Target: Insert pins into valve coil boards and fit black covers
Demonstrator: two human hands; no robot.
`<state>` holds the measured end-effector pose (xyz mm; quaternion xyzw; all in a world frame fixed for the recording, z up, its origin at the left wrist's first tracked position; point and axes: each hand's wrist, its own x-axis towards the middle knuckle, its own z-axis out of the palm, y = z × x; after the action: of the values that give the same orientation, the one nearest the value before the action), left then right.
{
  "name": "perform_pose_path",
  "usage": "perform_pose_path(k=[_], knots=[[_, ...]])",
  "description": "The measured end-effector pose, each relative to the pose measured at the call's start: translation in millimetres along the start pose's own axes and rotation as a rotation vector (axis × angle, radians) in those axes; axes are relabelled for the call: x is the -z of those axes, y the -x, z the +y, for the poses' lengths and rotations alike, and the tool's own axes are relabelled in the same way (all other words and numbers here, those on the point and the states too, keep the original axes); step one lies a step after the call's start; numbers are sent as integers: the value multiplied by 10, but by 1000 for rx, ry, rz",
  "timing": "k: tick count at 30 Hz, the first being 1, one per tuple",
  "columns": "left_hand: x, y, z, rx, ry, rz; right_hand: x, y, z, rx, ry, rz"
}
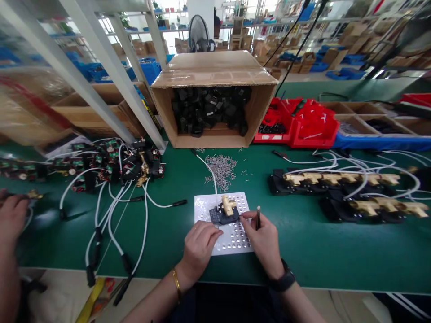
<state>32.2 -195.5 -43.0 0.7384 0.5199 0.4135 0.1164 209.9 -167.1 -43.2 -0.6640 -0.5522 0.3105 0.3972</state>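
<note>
A white sheet [202, 202] dotted with rows of small shiny round pieces lies on the green table. On it rests a black plastic housing [217, 216] with a brass tee fitting [228, 205] on top and a white cable [213, 174] running away behind. My left hand [200, 244] is closed at the near side of the housing, over the sheet; what its fingertips pinch, if anything, is hidden. Between the fingers of my right hand [263, 237] a slim, pen-like tool [258, 218] stands up, while its thumb and fingertip meet the housing's right end.
Loose screws [220, 170] lie behind the sheet, before a carton [215, 69] of black parts. Red bins [313, 128] stand back right. Finished-looking brass-and-black units [336, 179] line the right; wired assemblies [111, 163] crowd the left. Another person's hand [12, 215] works far left.
</note>
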Motion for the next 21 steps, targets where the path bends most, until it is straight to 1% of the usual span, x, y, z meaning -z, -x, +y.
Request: perform_pose_path(k=[3, 6, 9, 11, 16, 21], knots=[[60, 39, 5, 83, 15, 25, -33, 116, -19, 137, 36, -34], [63, 60, -33, 94, 24, 42, -51, 185, -10, 246, -5, -71], [27, 49, -81, 102, 27, 88, -59, 209, 25, 323, -44, -49], [7, 36, -97, 106, 24, 89, -76, 212, 59, 363, -56, -56], [-15, 13, -109, 140, -4, 31, -136, 168, 106, 376, -13, -92], [8, 17, -132, 218, -7, 8, -82, 133, -2, 342, 93, -161]])
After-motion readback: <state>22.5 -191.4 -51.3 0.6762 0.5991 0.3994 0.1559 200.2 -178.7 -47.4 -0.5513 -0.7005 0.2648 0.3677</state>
